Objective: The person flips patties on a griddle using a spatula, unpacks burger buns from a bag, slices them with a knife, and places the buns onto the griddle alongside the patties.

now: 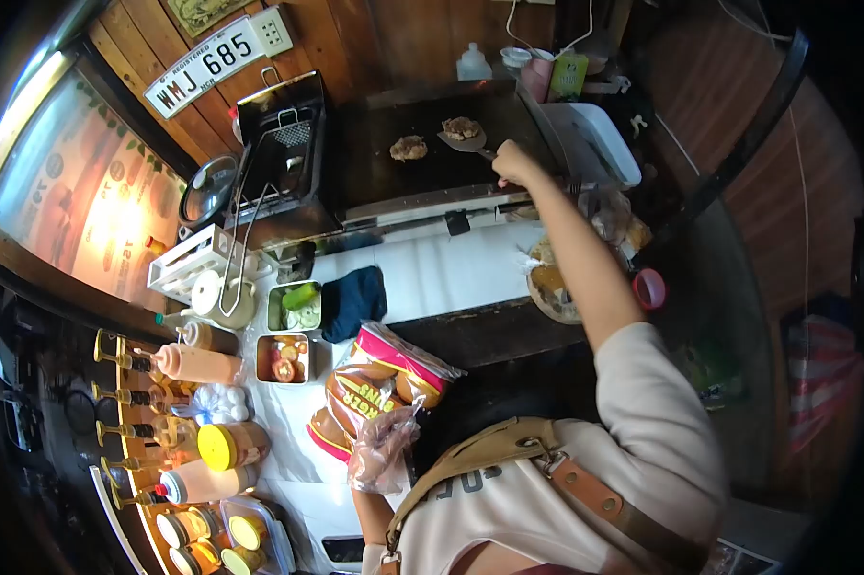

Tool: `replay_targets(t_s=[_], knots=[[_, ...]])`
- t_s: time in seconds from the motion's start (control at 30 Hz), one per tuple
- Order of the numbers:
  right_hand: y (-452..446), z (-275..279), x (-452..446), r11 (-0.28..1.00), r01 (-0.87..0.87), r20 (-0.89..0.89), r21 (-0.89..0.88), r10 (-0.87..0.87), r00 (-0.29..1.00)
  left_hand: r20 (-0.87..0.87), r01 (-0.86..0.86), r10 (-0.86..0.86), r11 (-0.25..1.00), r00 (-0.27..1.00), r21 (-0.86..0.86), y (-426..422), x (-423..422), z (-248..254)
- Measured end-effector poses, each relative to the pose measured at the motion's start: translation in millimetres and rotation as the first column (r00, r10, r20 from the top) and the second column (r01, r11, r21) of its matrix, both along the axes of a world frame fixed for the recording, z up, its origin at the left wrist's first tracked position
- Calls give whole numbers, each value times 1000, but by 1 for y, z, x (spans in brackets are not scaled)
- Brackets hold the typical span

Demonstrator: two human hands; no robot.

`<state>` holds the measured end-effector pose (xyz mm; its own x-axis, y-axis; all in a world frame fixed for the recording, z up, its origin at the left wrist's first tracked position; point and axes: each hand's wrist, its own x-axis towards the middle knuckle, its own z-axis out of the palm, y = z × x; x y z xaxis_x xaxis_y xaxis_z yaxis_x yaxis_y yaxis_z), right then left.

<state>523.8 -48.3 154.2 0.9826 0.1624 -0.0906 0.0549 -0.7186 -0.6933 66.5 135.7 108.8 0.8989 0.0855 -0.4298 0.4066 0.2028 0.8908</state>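
My right hand [515,165] is closed round the handle of a metal spatula [468,143] over the dark griddle [375,177]. The spatula's blade is at the edge of one browned patty [462,127]; another patty [409,148] lies to its left. Clear plastic covers my left hand [384,446], which is beside a bag of burger buns [367,379] and overlaps its edge. The plastic and the blur hide how its fingers are held.
Left of the griddle is a fryer [284,158] with baskets. Trays of green vegetables [295,309] and tomatoes [284,359] stand near sauce bottles [197,364]. A dark cloth [353,302] lies on the counter. A white tray [595,144] is at the right.
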Motion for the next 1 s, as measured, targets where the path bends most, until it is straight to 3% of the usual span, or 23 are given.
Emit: replay_targets(t_s=[0.03,0.17,0.23,0.27,0.33,0.43,0.47,0.53,0.57,0.63,0.7,0.8,0.9,0.97,1.0], knots=[[12,-10,7,990,85,-14,110,-84,996,12,-23,23,999,1000,-28,3,1,1],[34,-55,70,994,110,-66,20,-109,992,165,-95,78,991,983,95,9,1,6],[34,-81,91,980,186,120,70,-193,974,146,-151,146,988,979,24,4,-3,3],[30,-86,94,981,181,119,68,-189,975,147,-198,195,980,970,8,2,-4,6],[20,-70,75,961,151,131,230,-184,974,139,-228,226,974,964,1,0,-5,10],[-14,-52,69,999,-15,402,42,-3,916,126,-254,252,967,959,-1,-3,-4,5],[-19,-49,68,999,-18,405,37,2,914,129,-278,279,960,951,-26,-5,-4,2],[-34,-17,36,968,100,549,-228,43,834,124,-217,214,976,969,4,-2,2,4],[-39,-11,25,967,103,548,-234,44,836,115,-150,145,988,983,38,-1,7,7],[-45,-4,5,879,138,625,-456,206,753,106,-119,113,992,988,51,-3,16,13],[-52,-6,-10,836,146,617,-528,259,743,177,-100,89,994,980,50,-6,23,14],[-63,-10,-21,831,139,635,-539,292,716,152,-62,60,998,987,13,-7,26,10],[-69,2,-24,862,104,546,-497,217,810,99,-80,81,997,992,-6,-10,25,8],[-75,7,-11,967,72,680,-245,118,723,87,-128,127,992,988,-1,-15,22,6],[-75,8,1,966,67,679,-248,124,723,84,-161,159,987,984,15,-18,21,4]])
